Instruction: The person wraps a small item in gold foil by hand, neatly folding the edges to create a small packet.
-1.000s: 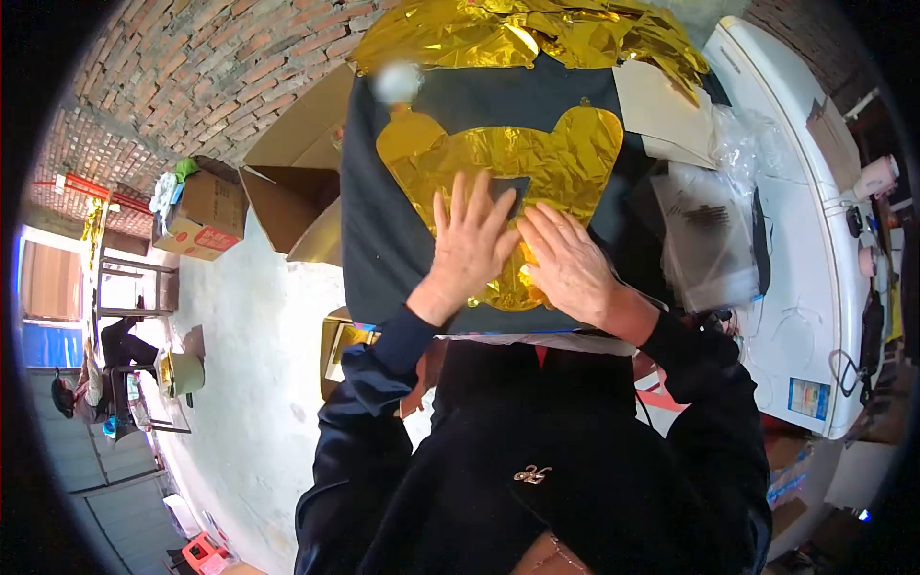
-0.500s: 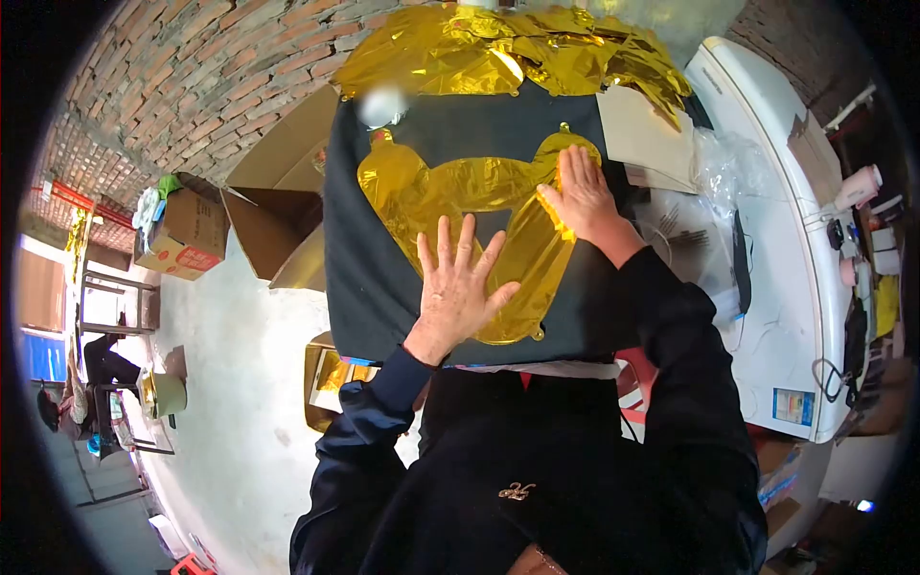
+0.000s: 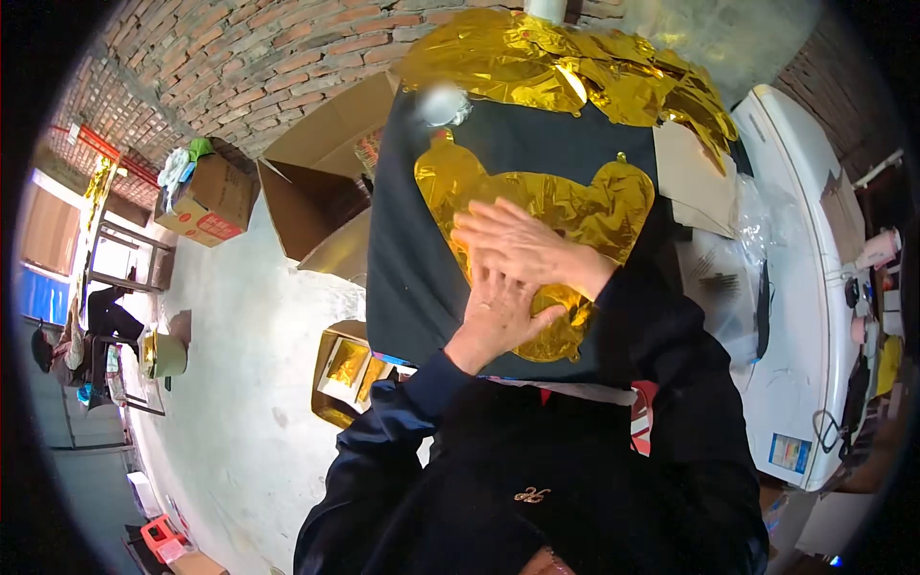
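And here's the gold foil piece, flat on the dark cloth, reaching out beyond both hands. Left hand sits over its near part, fingers fanned; right hand crosses the left's fingertips, its fingers nearly together, blocking the middle. Beyond the foil piece, a crumpled gold pile; right of it, clear plastic bags.
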Tool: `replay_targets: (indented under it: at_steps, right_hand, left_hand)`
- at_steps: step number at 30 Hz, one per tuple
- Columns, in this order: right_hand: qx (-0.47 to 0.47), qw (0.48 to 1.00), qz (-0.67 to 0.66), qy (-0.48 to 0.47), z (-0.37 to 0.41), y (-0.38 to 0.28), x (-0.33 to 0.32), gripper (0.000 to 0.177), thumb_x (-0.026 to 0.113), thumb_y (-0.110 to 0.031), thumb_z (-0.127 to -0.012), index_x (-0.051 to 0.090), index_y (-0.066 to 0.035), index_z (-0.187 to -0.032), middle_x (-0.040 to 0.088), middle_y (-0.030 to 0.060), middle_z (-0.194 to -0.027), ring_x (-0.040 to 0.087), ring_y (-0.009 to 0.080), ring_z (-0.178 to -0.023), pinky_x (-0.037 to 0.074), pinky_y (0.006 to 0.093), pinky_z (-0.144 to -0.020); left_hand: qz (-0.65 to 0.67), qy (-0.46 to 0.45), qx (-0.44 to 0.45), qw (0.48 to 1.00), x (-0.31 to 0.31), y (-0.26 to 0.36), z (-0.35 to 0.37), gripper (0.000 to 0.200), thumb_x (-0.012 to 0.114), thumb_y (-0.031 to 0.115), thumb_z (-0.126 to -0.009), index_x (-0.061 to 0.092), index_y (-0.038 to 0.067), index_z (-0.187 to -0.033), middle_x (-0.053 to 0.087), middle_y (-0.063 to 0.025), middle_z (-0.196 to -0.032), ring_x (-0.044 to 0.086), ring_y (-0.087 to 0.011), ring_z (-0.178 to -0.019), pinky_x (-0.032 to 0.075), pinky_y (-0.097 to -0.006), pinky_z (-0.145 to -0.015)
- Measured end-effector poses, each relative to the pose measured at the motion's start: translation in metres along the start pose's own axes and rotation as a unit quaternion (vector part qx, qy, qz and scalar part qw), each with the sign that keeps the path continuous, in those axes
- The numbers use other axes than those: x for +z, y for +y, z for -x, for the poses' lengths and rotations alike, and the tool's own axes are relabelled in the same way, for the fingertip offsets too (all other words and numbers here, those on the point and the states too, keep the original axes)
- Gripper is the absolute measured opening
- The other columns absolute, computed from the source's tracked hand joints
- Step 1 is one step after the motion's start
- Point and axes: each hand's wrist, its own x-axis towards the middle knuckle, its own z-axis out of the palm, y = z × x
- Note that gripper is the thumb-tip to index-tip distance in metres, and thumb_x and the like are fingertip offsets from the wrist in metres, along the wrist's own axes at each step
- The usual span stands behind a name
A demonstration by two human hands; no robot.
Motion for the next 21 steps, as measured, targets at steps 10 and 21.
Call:
replay_targets:
  at_steps: [10,21]
  right_hand:
    - [-0.027,0.996,0.073,0.047,-0.086,0.047,0.024,0.064,0.039,-0.052,-0.108,0.034,-0.02,-0.164,0.027,0.004,-0.172,0.015,0.0247,-0.161,0.005,0.053,-0.13]
    - [0.034,0.984,0.058,0.166,-0.06,0.029,-0.001,0.062,0.052,-0.044,-0.105,0.045,-0.011,-0.156,0.036,0.0131,-0.166,0.025,0.0309,-0.157,0.018,0.0567,-0.126]
  left_hand:
    - [0.006,0.032,0.004,0.999,-0.011,0.001,-0.005,0.077,0.048,0.074,-0.095,0.049,0.029,-0.157,0.034,-0.0214,-0.163,0.02,-0.0508,-0.153,0.013,-0.0733,-0.12]
    - [0.012,0.085,0.016,0.996,-0.007,0.003,-0.004,0.072,0.055,0.069,-0.094,0.06,0.022,-0.147,0.04,-0.0232,-0.159,0.025,-0.0516,-0.151,0.012,-0.0725,-0.12]
